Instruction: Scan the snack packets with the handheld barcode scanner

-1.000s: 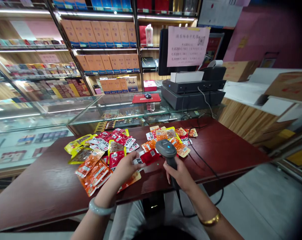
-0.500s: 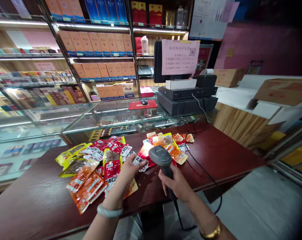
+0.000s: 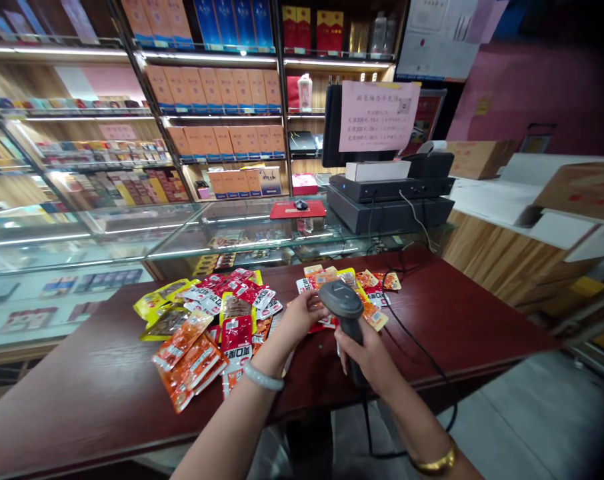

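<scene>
- Gripping the barcode scanner [image 3: 341,301] by its handle, our right hand [image 3: 365,353] is clenched around it above the red table [image 3: 457,313].
- Our left hand [image 3: 302,315] pinches a red snack packet [image 3: 318,325] just left of the scanner.
- Snack packets pile [image 3: 207,327] lies further left of the scanner; the cash register [image 3: 389,193] sits behind.
</scene>
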Demonstrator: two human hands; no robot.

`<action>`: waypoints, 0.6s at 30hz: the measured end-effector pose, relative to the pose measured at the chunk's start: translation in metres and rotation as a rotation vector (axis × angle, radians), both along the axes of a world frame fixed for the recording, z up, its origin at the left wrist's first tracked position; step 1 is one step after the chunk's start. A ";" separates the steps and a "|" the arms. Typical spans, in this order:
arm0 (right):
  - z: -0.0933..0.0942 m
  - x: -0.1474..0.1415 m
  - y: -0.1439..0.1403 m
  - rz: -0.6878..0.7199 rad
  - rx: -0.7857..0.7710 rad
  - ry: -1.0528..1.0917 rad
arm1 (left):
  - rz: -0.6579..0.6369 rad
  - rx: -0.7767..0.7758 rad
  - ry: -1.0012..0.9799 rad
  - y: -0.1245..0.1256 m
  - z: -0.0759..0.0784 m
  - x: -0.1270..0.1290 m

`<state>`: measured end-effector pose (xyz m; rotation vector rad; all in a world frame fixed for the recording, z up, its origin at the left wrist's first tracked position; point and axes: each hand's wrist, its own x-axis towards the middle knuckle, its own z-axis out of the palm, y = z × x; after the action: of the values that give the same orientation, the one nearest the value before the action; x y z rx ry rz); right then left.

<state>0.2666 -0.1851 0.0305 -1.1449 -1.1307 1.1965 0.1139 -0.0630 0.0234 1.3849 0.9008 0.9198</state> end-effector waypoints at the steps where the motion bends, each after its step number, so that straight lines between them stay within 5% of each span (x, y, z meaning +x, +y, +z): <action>1: -0.001 0.000 0.003 -0.003 -0.012 -0.012 | 0.027 0.074 0.117 0.004 0.004 -0.004; 6: -0.008 -0.011 0.017 0.078 -0.063 -0.031 | 0.254 0.455 1.028 0.020 0.019 -0.062; 9: -0.009 -0.029 0.025 0.155 -0.054 -0.016 | 0.424 0.475 1.400 0.026 0.014 -0.092; 13: -0.004 -0.054 0.036 0.219 -0.059 -0.010 | 0.629 0.356 1.517 0.039 0.006 -0.117; 18: -0.001 -0.071 0.045 0.266 -0.082 -0.012 | 0.562 0.294 1.530 0.064 0.009 -0.137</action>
<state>0.1952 -0.1403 0.0298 -1.0868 -1.2825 1.4533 -0.0235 0.0009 0.0326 2.1004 2.4439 0.1921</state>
